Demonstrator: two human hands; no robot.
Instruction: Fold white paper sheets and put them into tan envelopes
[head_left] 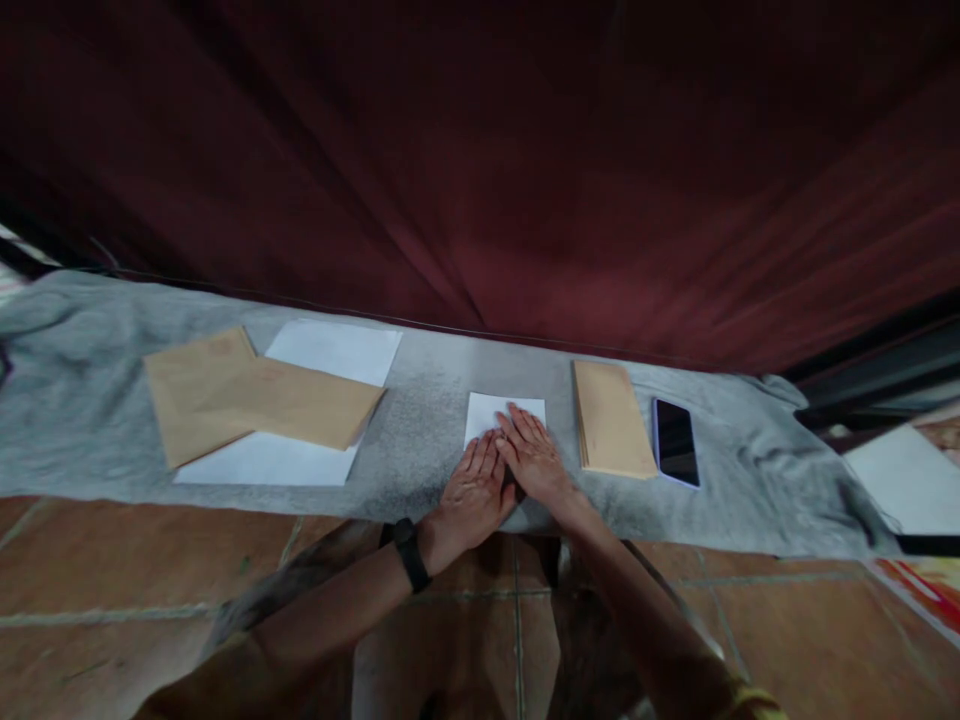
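Support: grey cloth [420, 400] spread over the tiled floor [150, 560].
Left end: white sheets [330, 350] under brown envelopes [262, 400].
Middle: folded white paper [487, 412].
Right end: envelope stack [611, 418], phone [675, 442].

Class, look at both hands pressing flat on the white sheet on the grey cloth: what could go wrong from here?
1. The grey cloth is soft and wrinkled, so a crease pressed into the white sheet may come out crooked.
2. The left hand and right hand overlap on the sheet's near edge; its far part lies free and might shift.
3. The brown envelope stack and phone lie close by the right hand and could be nudged.
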